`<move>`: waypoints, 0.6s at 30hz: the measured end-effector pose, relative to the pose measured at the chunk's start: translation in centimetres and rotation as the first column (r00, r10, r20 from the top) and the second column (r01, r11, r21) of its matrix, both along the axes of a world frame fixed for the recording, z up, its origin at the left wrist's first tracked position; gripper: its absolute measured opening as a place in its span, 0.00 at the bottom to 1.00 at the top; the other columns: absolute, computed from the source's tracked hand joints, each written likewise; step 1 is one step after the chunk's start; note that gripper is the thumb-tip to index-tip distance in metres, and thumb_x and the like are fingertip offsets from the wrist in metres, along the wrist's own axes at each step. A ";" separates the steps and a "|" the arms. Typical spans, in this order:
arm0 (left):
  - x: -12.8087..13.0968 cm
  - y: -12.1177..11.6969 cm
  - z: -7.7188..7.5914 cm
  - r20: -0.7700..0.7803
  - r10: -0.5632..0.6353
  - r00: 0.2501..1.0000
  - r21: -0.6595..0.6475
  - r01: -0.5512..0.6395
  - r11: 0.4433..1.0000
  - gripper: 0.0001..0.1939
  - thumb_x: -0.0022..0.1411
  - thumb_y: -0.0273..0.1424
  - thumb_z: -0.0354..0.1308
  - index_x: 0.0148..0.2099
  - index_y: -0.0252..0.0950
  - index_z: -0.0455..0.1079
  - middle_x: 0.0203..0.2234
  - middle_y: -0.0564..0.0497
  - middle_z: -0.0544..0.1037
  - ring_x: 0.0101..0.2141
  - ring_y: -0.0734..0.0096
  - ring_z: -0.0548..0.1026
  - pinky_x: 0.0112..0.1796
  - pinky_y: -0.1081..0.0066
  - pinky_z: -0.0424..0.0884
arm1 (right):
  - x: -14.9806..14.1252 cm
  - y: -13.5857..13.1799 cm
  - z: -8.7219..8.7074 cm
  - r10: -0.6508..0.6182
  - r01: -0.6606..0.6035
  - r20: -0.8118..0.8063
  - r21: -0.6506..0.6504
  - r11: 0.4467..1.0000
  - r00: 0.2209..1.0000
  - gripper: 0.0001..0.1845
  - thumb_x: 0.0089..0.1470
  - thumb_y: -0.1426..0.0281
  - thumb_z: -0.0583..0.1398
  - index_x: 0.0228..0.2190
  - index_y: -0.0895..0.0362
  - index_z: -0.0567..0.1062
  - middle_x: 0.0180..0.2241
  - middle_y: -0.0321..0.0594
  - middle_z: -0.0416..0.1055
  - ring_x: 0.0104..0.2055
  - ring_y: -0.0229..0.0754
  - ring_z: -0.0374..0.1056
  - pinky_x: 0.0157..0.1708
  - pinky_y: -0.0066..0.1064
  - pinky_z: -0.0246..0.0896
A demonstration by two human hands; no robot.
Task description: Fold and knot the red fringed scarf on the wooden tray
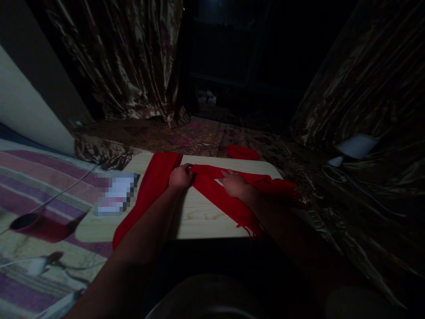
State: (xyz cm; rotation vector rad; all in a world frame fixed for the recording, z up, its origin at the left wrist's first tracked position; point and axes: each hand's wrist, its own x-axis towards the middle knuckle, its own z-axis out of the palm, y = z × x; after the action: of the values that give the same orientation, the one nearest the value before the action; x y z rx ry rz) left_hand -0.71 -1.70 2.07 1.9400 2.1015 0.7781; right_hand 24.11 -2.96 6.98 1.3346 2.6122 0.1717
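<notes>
While a red strip (156, 181) crossed the bench (197, 217) at left, left hand (181, 177) curled its fingers at the fold of a red scarf (217, 195) there — grip hidden; right hand (234, 183) lay on that scarf, fingers half-bent — hold unclear.

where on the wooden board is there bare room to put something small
Largest bare patch: the wooden board's near middle, between the left forearm and the slanting red cloth. Smaller: the near-left corner, below the pixelated item. Crowded: right of centre, with red cloth and the right hand.
</notes>
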 end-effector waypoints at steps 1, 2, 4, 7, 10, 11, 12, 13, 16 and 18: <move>0.0 0.0 0.0 -0.007 -0.009 1.000 0.005 0.009 1.000 0.23 0.63 0.36 0.54 0.60 0.43 0.73 0.50 0.45 0.81 0.50 0.57 0.79 0.46 0.67 0.73 | 0.4 0.4 -0.3 0.009 -0.009 -0.014 -0.026 1.000 1.000 0.27 0.55 0.77 0.57 0.57 0.62 0.74 0.66 0.59 0.58 0.65 0.59 0.58 0.61 0.47 0.55; -0.1 0.0 -0.1 -0.014 -0.018 1.000 0.010 0.018 1.000 0.24 0.63 0.35 0.54 0.60 0.43 0.73 0.51 0.45 0.80 0.50 0.57 0.78 0.47 0.66 0.72 | 0.7 0.7 -0.6 0.017 -0.019 -0.046 -0.047 0.999 0.999 0.29 0.55 0.78 0.57 0.58 0.64 0.72 0.65 0.60 0.59 0.65 0.57 0.58 0.62 0.45 0.54; 0.0 0.1 -0.1 -0.014 -0.034 0.999 0.017 0.034 0.999 0.24 0.63 0.34 0.55 0.60 0.41 0.74 0.51 0.43 0.80 0.51 0.55 0.78 0.49 0.66 0.72 | 1.4 1.1 -1.0 0.020 -0.030 -0.184 -0.051 0.998 0.983 0.29 0.54 0.79 0.56 0.58 0.66 0.71 0.62 0.59 0.64 0.63 0.52 0.62 0.62 0.39 0.55; 0.5 0.2 0.0 0.105 -0.053 0.993 0.026 0.050 0.998 0.21 0.62 0.34 0.56 0.56 0.40 0.77 0.47 0.43 0.82 0.49 0.57 0.79 0.48 0.67 0.72 | 2.2 1.9 -0.4 -0.025 0.039 -0.472 0.021 0.999 0.881 0.24 0.53 0.80 0.56 0.52 0.62 0.73 0.53 0.51 0.73 0.54 0.46 0.68 0.57 0.34 0.59; 1.5 0.3 0.4 0.427 -0.081 0.901 -0.035 0.106 0.994 0.16 0.62 0.37 0.59 0.46 0.35 0.80 0.37 0.44 0.84 0.38 0.61 0.81 0.39 0.70 0.74 | 2.5 3.6 1.5 -0.166 0.205 -0.646 -0.015 0.979 0.745 0.22 0.48 0.82 0.55 0.44 0.59 0.75 0.43 0.43 0.77 0.43 0.43 0.71 0.46 0.32 0.65; 1.9 0.3 0.5 0.552 -0.090 0.829 -0.071 0.154 0.986 0.16 0.61 0.39 0.61 0.42 0.33 0.80 0.33 0.45 0.84 0.33 0.63 0.80 0.35 0.70 0.74 | 2.6 4.4 2.4 -0.220 0.253 -0.679 -0.052 0.966 0.701 0.21 0.46 0.83 0.54 0.41 0.58 0.75 0.40 0.40 0.77 0.40 0.42 0.71 0.43 0.31 0.65; 2.2 0.2 0.6 0.666 -0.098 0.740 -0.105 0.223 0.969 0.17 0.59 0.41 0.63 0.39 0.31 0.79 0.29 0.45 0.83 0.29 0.65 0.79 0.32 0.70 0.74 | 2.7 5.3 3.4 -0.263 0.281 -0.702 -0.092 0.955 0.662 0.19 0.45 0.83 0.54 0.38 0.58 0.76 0.37 0.39 0.77 0.37 0.41 0.70 0.40 0.29 0.65; 2.4 0.2 0.8 0.761 -0.104 0.641 -0.128 0.305 0.944 0.18 0.57 0.43 0.65 0.36 0.31 0.78 0.27 0.46 0.82 0.27 0.67 0.78 0.31 0.70 0.74 | 2.7 6.3 4.3 -0.284 0.290 -0.723 -0.120 0.949 0.630 0.18 0.44 0.83 0.53 0.35 0.58 0.76 0.36 0.38 0.77 0.37 0.40 0.70 0.39 0.28 0.64; 2.7 -0.3 1.1 0.919 -0.098 0.381 -0.135 0.539 0.832 0.16 0.51 0.41 0.71 0.32 0.32 0.77 0.27 0.47 0.82 0.27 0.70 0.78 0.32 0.71 0.76 | 2.9 9.1 6.7 -0.332 0.299 -0.724 -0.181 0.937 0.605 0.17 0.46 0.83 0.51 0.31 0.60 0.77 0.31 0.37 0.76 0.34 0.38 0.70 0.37 0.25 0.63; 2.7 -0.8 1.3 0.957 -0.078 0.280 -0.125 0.640 0.758 0.15 0.49 0.38 0.72 0.34 0.33 0.76 0.28 0.47 0.82 0.28 0.70 0.80 0.34 0.71 0.77 | 2.9 10.5 7.5 -0.362 0.304 -0.651 -0.205 0.930 0.667 0.17 0.48 0.83 0.52 0.32 0.61 0.79 0.30 0.38 0.77 0.33 0.38 0.71 0.35 0.25 0.62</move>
State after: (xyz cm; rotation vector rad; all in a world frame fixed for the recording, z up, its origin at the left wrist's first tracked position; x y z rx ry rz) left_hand 1.95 -2.50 3.36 1.1089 0.8945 0.8001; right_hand 27.01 7.54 14.49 2.1395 2.7660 -0.5989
